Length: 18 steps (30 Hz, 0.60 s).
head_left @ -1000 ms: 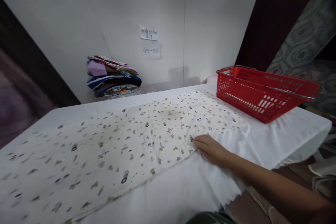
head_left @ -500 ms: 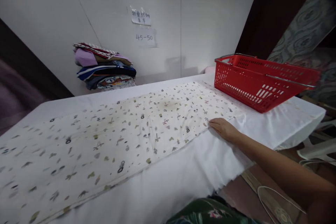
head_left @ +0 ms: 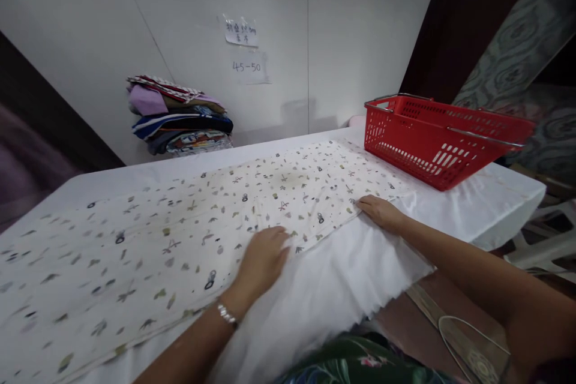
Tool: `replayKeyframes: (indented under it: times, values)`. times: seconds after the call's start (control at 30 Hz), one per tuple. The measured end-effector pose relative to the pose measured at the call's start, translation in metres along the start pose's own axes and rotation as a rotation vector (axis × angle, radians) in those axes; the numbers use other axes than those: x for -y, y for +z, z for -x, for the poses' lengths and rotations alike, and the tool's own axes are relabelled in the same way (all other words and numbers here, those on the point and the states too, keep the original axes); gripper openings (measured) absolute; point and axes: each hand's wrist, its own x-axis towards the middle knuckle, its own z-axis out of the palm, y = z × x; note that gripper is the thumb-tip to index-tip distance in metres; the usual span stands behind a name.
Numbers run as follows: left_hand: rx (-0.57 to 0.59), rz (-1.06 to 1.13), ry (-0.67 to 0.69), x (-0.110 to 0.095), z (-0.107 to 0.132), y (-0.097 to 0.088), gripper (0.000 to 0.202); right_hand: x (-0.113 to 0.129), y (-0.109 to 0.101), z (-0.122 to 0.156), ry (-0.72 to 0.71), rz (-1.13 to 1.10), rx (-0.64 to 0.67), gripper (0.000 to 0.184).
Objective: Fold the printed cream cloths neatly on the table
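A long cream cloth (head_left: 148,252) printed with small leaves, dragonflies and dark rings lies spread flat over a white tablecloth (head_left: 333,288). Its near edge runs slantwise in front of me. My right hand (head_left: 380,211) is at the right part of that edge, closed, with the fingertips on the cloth; the thumb is hidden. My left hand (head_left: 264,257), with a bracelet (head_left: 226,314) at the wrist, hovers at or touches the middle of the near edge. Its fingers are bent, slightly blurred, with a gap between thumb and fingers.
A red plastic basket (head_left: 432,141) with metal handles stands at the table's right end. Against the wall is a stack of folded fabrics (head_left: 180,117). Two paper signs (head_left: 249,67) hang on the wall. A white cable (head_left: 468,336) lies at the lower right.
My left hand has come into view from below and reached the cloth's near edge. My right hand stays at the edge. The tablecloth's front has shifted and blurs.
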Motion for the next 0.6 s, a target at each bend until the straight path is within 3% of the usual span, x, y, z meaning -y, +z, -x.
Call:
replayKeyframes:
  times: [0.1,0.17,0.47,0.6]
  values:
    - [0.128,0.010,0.107,-0.042,-0.023,0.029,0.022,-0.003,-0.002,0.004,-0.020,0.012,0.000,0.034]
    - [0.196,-0.043,0.095,-0.055,-0.031,0.038,0.020,-0.008,-0.001,0.009,-0.031,0.026,-0.002,0.033]
    - [0.304,-0.191,0.077,-0.065,-0.045,0.050,0.035,-0.027,0.003,0.021,0.040,0.015,-0.120,0.033]
    - [0.285,-0.213,0.070,-0.067,-0.049,0.049,0.037,-0.042,0.001,0.021,0.174,0.121,-0.086,0.032]
